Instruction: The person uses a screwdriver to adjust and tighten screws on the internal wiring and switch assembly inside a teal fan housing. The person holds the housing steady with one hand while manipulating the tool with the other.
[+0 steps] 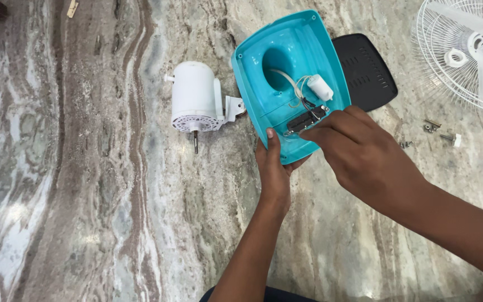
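A turquoise plastic fan base shell [258,75] lies upside down on the marble floor, its hollow inside facing up. My left hand [274,173] grips its near edge, thumb on the rim. My right hand [359,154] reaches into the shell, its fingertips on a small black switch block [304,121] with wires. A white capacitor [321,87] and thin wires lie inside the shell. A white fan motor [195,98] with a short shaft lies just left of the shell, joined to it by a white bracket.
A black base cover plate [367,70] lies behind the shell at the right. A white wire fan guard [465,50] sits at the top right corner. Several loose screws [440,131] lie on the floor beside my right hand.
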